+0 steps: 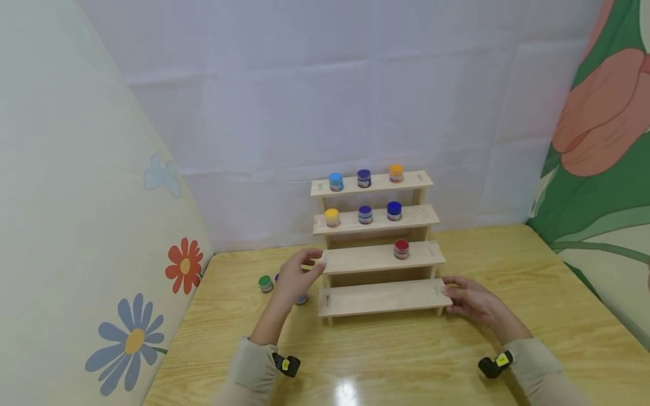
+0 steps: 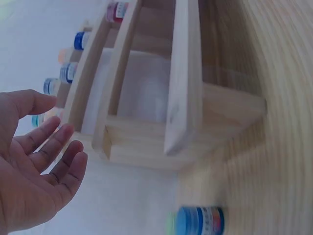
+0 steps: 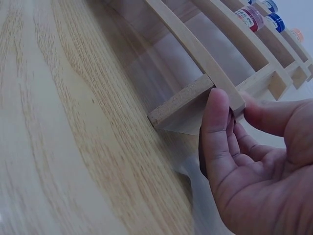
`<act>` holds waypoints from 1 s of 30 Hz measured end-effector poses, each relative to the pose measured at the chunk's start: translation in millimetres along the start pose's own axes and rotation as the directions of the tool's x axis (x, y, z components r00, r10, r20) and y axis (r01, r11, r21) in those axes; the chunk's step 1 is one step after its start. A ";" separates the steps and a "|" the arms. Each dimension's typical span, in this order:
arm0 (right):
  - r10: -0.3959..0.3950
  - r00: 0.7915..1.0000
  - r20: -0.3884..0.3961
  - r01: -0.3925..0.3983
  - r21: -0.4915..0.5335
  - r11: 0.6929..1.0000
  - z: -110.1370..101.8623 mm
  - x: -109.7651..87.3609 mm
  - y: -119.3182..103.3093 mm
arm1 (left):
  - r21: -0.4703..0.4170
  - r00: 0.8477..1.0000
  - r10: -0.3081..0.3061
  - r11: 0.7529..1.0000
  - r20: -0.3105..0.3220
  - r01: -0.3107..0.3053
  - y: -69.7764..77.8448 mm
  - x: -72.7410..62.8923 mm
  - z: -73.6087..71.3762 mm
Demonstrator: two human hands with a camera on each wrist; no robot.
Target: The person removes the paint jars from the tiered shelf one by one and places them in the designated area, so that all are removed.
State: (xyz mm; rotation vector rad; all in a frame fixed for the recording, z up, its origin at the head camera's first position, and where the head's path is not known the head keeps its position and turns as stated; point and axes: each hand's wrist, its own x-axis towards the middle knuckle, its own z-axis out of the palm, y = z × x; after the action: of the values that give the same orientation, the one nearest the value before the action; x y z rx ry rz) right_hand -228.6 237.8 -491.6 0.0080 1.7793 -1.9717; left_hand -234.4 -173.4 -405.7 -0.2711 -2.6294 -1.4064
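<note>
A four-step wooden display rack point(image 1: 383, 297) stands on the table. My right hand point(image 1: 472, 301) pinches the right end of its lowest board, thumb point(image 3: 274, 117) above and fingers beneath. My left hand point(image 1: 297, 276) is at the left end of the second-lowest board, its fingers loosely curved with nothing between them in the left wrist view. A dark red paint jar point(image 1: 401, 249) sits on that second-lowest board, toward the right. Above it are a yellow jar point(image 1: 332, 217) and two blue-purple jars point(image 1: 365, 215). Light blue point(image 1: 336, 181), dark purple point(image 1: 364, 178) and orange jars point(image 1: 396, 173) line the top board.
Left of the rack, a green-lidded jar point(image 1: 266, 283) and a blue jar point(image 2: 200, 221) stand on the wooden table point(image 1: 386, 361), with another partly hidden behind my left hand. A white cloth point(image 1: 330, 101) hangs behind. Painted panels flank both sides.
</note>
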 end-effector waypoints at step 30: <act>-0.004 1.000 -0.009 0.004 -0.002 1.000 2.0 -0.7 -0.4 | -0.119 0.962 0.065 0.992 0.266 -0.034 55.1 44.3 86.0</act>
State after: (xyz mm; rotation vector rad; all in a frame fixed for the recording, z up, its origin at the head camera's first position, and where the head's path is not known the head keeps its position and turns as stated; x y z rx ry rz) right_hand -227.5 236.2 -490.7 0.0133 1.7883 -1.9758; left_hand -268.8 -67.7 -399.0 -0.5773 -2.7301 -1.6082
